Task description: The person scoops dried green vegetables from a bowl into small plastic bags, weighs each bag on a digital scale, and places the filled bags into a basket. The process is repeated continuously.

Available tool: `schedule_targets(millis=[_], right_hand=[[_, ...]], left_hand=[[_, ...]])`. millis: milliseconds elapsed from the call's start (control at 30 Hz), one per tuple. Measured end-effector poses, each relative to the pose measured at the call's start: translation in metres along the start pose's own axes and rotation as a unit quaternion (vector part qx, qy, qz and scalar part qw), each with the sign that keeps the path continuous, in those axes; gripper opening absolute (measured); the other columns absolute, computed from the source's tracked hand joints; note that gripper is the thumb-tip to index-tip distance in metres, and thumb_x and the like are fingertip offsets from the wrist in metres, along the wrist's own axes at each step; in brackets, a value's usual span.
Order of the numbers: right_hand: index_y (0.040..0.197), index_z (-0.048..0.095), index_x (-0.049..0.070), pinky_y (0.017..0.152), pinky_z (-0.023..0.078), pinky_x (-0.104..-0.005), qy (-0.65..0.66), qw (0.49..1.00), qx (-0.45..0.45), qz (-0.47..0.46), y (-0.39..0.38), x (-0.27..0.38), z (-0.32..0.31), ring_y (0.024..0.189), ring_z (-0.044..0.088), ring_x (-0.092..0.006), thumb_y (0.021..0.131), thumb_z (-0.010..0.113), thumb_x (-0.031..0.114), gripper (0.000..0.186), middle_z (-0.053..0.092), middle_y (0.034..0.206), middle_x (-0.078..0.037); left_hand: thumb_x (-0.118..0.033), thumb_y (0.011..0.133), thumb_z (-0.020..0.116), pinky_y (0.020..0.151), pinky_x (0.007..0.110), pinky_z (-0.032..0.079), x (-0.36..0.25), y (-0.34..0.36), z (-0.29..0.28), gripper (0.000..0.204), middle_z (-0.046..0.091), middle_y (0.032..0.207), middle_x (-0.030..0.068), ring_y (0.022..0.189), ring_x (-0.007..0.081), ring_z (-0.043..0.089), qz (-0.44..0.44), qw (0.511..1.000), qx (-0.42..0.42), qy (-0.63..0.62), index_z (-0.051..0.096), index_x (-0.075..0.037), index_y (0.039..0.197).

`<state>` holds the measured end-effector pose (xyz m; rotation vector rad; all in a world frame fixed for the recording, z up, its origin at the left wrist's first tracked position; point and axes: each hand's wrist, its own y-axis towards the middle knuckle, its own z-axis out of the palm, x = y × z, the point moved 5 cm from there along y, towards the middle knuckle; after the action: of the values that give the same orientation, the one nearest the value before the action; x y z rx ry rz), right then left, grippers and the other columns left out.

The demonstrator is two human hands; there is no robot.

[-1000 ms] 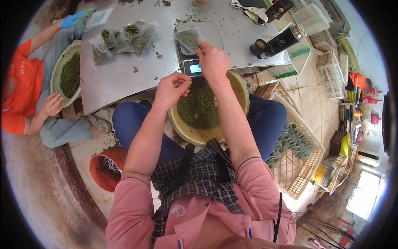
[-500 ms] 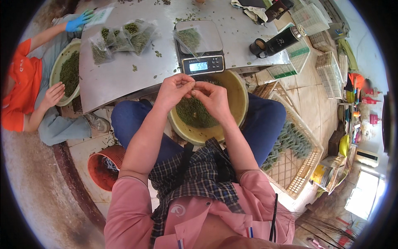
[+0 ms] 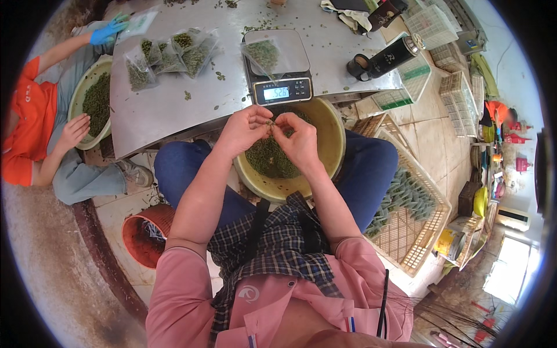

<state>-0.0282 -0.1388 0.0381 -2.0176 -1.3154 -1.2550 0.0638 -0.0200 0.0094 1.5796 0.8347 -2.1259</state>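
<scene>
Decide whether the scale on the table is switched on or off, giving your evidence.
On: the scale has a lit display showing digits; a clear bag lies on top.

Near centre are one left hand (image 3: 246, 132), one right hand (image 3: 299, 141) and one yellow basin (image 3: 332, 142), with one scale (image 3: 300, 53) and one pouch (image 3: 263, 55) at twelve o'clock, one flask (image 3: 391, 58) and one cup (image 3: 358, 68) towards one, one orange-red bin (image 3: 163, 220) at eight, one pale basin (image 3: 96, 138) at ten, and at least four pouches (image 3: 196, 57) towards eleven.

Tiny pinched bit (image 3: 270, 122), kind unclear
</scene>
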Motion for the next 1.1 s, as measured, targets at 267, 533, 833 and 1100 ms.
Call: schedule_targets(millis=[267, 533, 833, 1100], right_hand=[[0.092, 0.066, 0.007, 0.063, 0.052, -0.0342, -0.075, 0.995, -0.022, -0.062, 0.005, 0.009, -0.002, 0.073, 0.065, -0.0236, 0.075, 0.07, 0.01, 0.018, 0.065, 0.083, -0.008], [0.084, 0.071, 0.012, 0.066, 0.05, -0.0378, -0.356, 0.896, -0.082, -0.252, 0.095, 0.036, -0.011, 0.083, 0.059, -0.0247, 0.067, 0.067, 0.014, 0.017, 0.059, 0.081, -0.005], [0.074, 0.07, 0.009, 0.056, 0.052, -0.0408, -0.332, 0.867, 0.112, -0.355, 0.044, 0.103, -0.029, 0.075, 0.067, -0.0281, 0.059, 0.069, 0.017, 0.016, 0.067, 0.07, -0.007], [0.08, 0.073, 0.006, 0.061, 0.052, -0.0425, -0.24, 0.897, 0.354, -0.112, 0.009, 0.039, -0.043, 0.08, 0.068, -0.0307, 0.066, 0.072, 0.03, 0.027, 0.069, 0.076, -0.015]], left_hand=[[0.0, 0.085, 0.061, 0.085, 0.028, 0.052, 0.0, -0.005, -0.003, 0.028, 0.064, 0.107, 0.0077, 0.094, 0.0143, 0.064, 0.086, 0.98, -0.029, 0.175, 0.058, 0.001, 0.113], [-0.006, 0.082, 0.067, 0.082, 0.03, 0.051, -0.043, -0.01, -0.003, 0.031, 0.067, 0.104, 0.0079, 0.091, 0.0173, 0.065, 0.137, 0.94, -0.234, 0.209, 0.063, -0.006, 0.113], [-0.03, 0.073, 0.078, 0.087, 0.035, 0.047, -0.016, 0.006, -0.004, 0.056, 0.065, 0.111, 0.0123, 0.102, 0.0229, 0.06, 0.195, 0.905, -0.203, 0.318, 0.06, 0.002, 0.115], [-0.018, 0.071, 0.08, 0.082, 0.032, 0.045, 0.03, -0.012, 0.039, 0.045, 0.065, 0.101, 0.0098, 0.092, 0.0163, 0.058, 0.082, 0.95, -0.031, 0.299, 0.062, 0.003, 0.106]])
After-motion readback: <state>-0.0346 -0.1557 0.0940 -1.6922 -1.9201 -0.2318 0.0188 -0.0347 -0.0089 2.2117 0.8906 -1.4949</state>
